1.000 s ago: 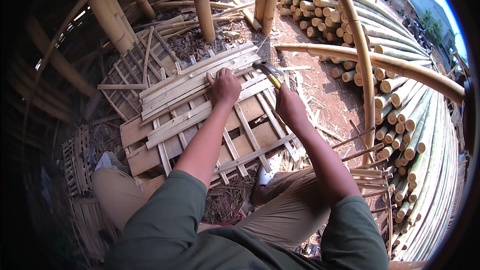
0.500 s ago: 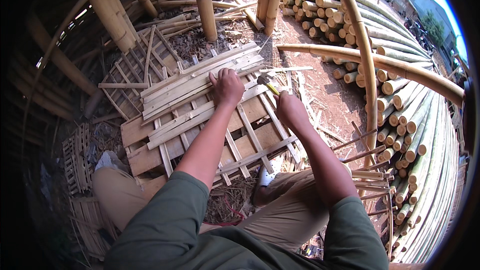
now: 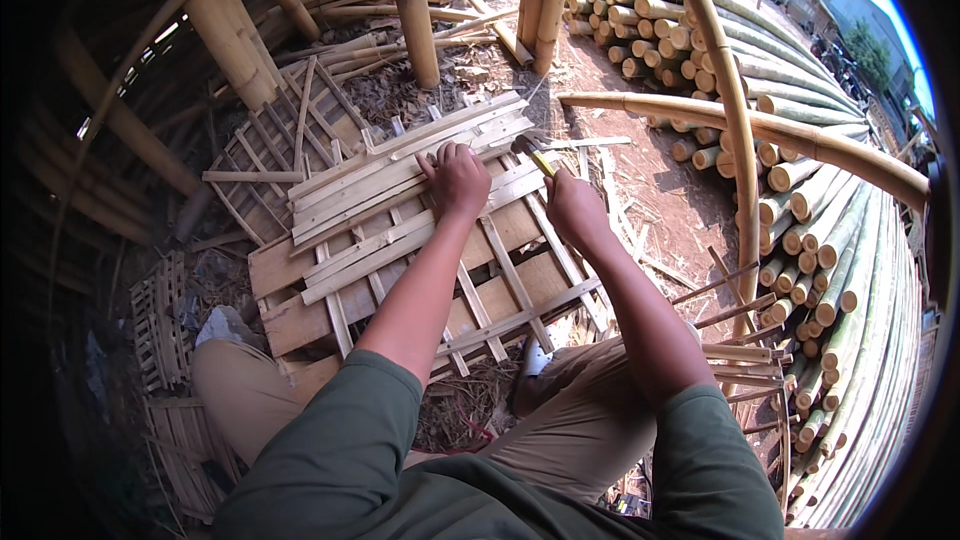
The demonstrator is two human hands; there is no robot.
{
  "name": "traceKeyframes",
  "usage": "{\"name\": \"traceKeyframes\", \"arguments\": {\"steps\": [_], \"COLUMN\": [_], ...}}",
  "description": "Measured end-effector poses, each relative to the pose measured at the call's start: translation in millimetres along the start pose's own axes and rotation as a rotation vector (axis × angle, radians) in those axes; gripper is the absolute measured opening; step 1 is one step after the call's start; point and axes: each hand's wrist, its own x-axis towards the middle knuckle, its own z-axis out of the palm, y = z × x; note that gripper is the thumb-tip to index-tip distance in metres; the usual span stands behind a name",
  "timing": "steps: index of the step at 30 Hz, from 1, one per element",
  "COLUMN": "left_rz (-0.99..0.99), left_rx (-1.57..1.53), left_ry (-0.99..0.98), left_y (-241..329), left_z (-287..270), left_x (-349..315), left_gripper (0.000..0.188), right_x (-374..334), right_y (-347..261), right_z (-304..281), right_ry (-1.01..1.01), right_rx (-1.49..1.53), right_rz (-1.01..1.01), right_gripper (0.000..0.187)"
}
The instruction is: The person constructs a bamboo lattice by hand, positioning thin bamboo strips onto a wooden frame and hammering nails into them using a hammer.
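Observation:
My right hand (image 3: 577, 206) is wrapped round the yellow handle of a hammer (image 3: 543, 161), whose dark metal head is raised beside the right ends of the slats. On the bamboo slats (image 3: 370, 180), which lie side by side across thinner cross strips, rests my left hand (image 3: 460, 182). Its fingers are bent in a pinch at the slats' surface; whatever is between the fingertips is too small to make out. Together the slats and cross strips form a lattice panel, set on flat wooden boards (image 3: 300, 323) in front of me.
Cut bamboo poles (image 3: 820, 240) are stacked high at the right. A curved bamboo rail (image 3: 740, 125) stands before them. Upright bamboo posts (image 3: 410, 15) rise beyond the panel. Another lattice panel (image 3: 270, 155) lies at far left, with chips and scraps around.
The hammer has swung slightly, its head now a little farther up and left relative to my right hand. My left hand stays on the slats with its fingers slightly shifted.

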Motion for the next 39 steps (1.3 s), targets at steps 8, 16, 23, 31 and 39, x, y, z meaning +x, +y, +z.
{"name": "traceKeyframes", "arguments": {"steps": [8,16,23,31,39], "left_rz": [0.024,0.035,0.019,0.021,-0.044], "left_rx": [0.031,-0.014,0.01,0.012,-0.058], "left_ry": [0.0,0.01,-0.017,-0.086,-0.135], "left_y": [-1,3,5,-4,-9], "left_z": [0,6,5,3,-1], "left_x": [1,0,4,3,15], "left_gripper": [0.02,0.019,0.018,0.02,0.026], "right_x": [-5,-3,9,7,12], "right_y": [-10,33,53,40,34], "right_z": [-7,37,27,13,-10], "right_ry": [-0.027,0.004,-0.007,-0.081,-0.175], "right_rx": [-0.113,-0.055,0.007,0.329,0.517], "right_rz": [-0.026,-0.047,0.202,0.412,0.451], "right_gripper": [0.032,0.022,0.044,0.053,0.054]}}
